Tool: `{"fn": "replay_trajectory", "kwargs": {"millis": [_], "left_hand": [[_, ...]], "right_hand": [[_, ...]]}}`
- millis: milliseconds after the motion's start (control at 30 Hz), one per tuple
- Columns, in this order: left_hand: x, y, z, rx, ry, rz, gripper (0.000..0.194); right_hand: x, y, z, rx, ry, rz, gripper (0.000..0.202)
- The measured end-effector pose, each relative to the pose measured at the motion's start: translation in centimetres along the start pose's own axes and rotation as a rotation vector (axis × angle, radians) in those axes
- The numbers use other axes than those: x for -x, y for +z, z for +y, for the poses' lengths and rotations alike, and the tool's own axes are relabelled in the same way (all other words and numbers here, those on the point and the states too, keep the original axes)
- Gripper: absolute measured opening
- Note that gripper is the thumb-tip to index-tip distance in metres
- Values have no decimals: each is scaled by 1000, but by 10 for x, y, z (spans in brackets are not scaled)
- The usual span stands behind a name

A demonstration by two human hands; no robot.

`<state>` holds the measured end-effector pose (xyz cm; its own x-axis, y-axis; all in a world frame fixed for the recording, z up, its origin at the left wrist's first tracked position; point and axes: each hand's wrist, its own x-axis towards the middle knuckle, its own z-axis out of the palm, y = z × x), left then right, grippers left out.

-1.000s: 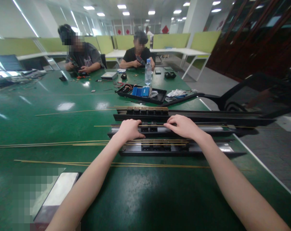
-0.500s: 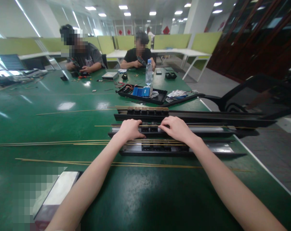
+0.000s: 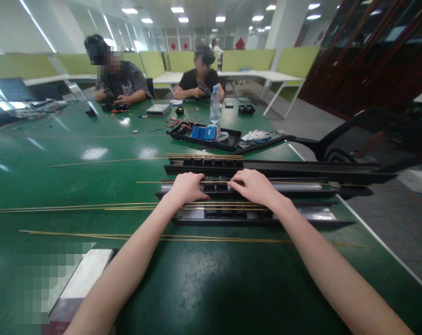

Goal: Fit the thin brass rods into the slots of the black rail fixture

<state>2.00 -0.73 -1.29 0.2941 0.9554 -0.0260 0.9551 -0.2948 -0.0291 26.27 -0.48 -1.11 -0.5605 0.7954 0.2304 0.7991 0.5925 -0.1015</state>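
Across the middle black channel (image 3: 295, 194), my left hand (image 3: 187, 188) is curled, its thumb at the near edge and its fingers at the far edge, beside small black blocks (image 3: 209, 187) seated inside. A thin brass-coloured rod (image 3: 148, 182) runs lengthwise over these blocks. To the right of the blocks, thumb and forefinger of my right hand (image 3: 251, 187) pinch the rod. Closer to me lies another black channel (image 3: 267, 224) holding blocks, with several rods (image 3: 134, 206) along it. Behind sits a longer channel (image 3: 312, 167) with blocks and rods at its left part.
Loose rods (image 3: 211, 239) lie on the green table (image 3: 197, 288) under my forearms. Beyond the channels are a black tray (image 3: 232, 142) with a blue item (image 3: 204, 133), gloves (image 3: 256, 138) and a water bottle (image 3: 214, 107). Two people sit opposite. A chair (image 3: 336, 135) stands right.
Both hands keep nearly the same place and grip. The whole view has shifted very slightly; nothing else has visibly moved.
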Motion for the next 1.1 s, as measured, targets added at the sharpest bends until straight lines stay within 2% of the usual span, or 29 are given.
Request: {"fn": "replay_trajectory", "kwargs": {"millis": [700,867,967,1100], "left_hand": [[3,-2,2,6,-10,-33,72],[13,-14,-18,117,95,-57,87],[19,-29,-33,131,35,-8,96],[22,-41,-42,178,-16,-6,96]], "right_hand": [[-1,7,-5,-4,17,14,38],[-1,7,-5,-2,10,16,38],[-1,6,-4,-4,5,6,39],[-1,5,-4,5,7,0,40]]}}
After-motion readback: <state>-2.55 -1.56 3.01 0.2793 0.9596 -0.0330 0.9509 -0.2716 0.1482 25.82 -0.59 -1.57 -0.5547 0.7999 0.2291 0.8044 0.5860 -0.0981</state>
